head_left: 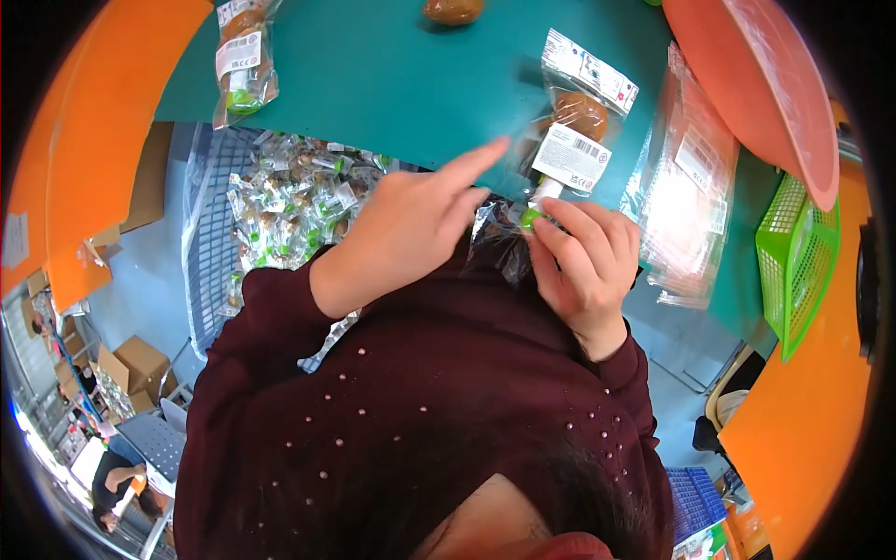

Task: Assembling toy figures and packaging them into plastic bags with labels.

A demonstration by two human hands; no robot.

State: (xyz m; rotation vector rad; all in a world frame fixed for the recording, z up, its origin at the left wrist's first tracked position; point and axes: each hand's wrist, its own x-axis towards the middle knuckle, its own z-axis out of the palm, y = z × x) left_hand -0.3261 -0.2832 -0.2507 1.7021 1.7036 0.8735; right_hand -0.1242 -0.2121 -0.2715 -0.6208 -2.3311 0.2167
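A clear bag with a printed header and white label holds a toy (581, 114) with a brown rounded head, white stem and green end. It lies at the near edge of the green table. My right hand (590, 266) pinches the bag's lower part at the green end. Just left of the bag, my left hand (411, 229) has its index finger stretched out and holds nothing; whether a fingertip touches the film, I cannot tell. Loose clear film crumples below the toy.
To the right lie flat clear bags (695, 177), beside a pink basin (779, 84) and a green basket (795, 266). Another bagged toy (245, 61) is at far left; a brown piece (454, 9) sits at the back. A blue crate (210, 233) full of bagged toys stands below the table.
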